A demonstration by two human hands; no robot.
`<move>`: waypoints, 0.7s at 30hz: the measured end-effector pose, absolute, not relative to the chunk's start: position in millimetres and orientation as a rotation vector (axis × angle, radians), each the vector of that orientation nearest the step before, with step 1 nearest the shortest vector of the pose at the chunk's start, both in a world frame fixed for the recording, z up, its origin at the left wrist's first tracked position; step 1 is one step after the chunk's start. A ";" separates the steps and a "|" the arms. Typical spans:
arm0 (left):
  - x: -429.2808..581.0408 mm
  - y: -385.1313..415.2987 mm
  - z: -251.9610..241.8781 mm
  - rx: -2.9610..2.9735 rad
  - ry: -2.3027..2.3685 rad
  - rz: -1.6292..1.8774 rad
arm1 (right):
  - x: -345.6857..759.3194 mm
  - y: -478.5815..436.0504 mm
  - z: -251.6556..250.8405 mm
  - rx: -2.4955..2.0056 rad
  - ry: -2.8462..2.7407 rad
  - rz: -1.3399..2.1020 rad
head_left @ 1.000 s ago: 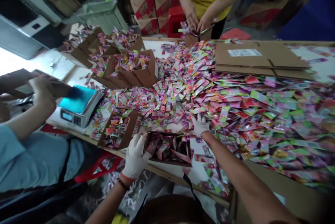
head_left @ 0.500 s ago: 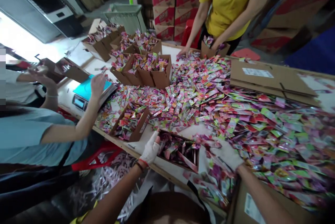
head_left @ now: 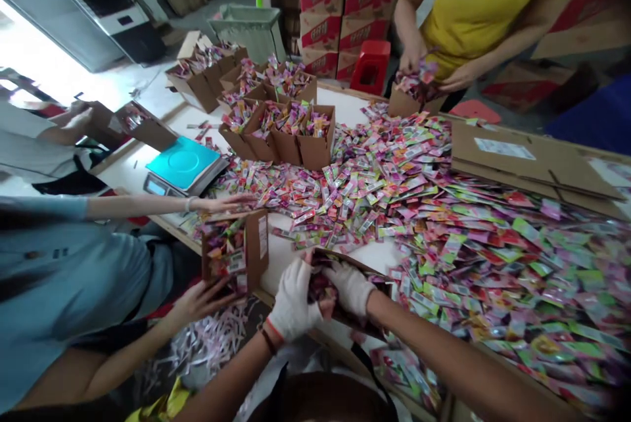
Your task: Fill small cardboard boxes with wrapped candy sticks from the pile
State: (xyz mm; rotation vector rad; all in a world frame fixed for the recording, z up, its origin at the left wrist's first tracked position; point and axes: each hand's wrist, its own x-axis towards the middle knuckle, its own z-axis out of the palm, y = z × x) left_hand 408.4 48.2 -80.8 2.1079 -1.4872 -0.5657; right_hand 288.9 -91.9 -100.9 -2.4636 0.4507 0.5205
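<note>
My left hand (head_left: 293,300), in a white glove, grips the left end of an open cardboard box (head_left: 387,284) at the table's near edge. Its thumb and fingers wrap round the box wall. Inside that box is my right hand (head_left: 351,285), also white-gloved, its fingers bent down onto the small shiny packets (head_left: 323,294). The fingertips are partly hidden among them. To the right and beyond the box spreads a large loose pile of colourful packets (head_left: 434,205).
On the left, a co-worker's hand (head_left: 204,300) holds a filled box (head_left: 257,244), beside a blue-topped scale (head_left: 182,162). Filled boxes (head_left: 315,146) stand farther back. Flattened cardboard (head_left: 517,159) lies far right. Across the table, a person in yellow (head_left: 473,8) handles packets over a box.
My right hand has moved left from the pile into the box. My left hand has closed further over the box end. The co-worker at left has reached down and tilted a filled box.
</note>
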 end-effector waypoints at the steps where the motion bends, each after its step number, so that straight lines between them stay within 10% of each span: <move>1: 403.3 47.6 -72.2 2.137 -1.616 -0.524 | 281.4 -100.8 -93.4 -2.432 0.395 0.572; 7: 380.8 2.4 -80.4 2.320 -2.052 -0.921 | 272.8 -190.7 -64.1 -2.282 0.214 0.470; 13: 398.1 -24.0 -88.0 2.190 -2.060 -1.060 | 352.3 -223.8 -139.1 -2.625 0.520 0.613; 21: 437.4 23.2 -63.8 2.241 -1.087 -0.785 | 332.0 -207.5 -190.4 -2.564 0.592 0.799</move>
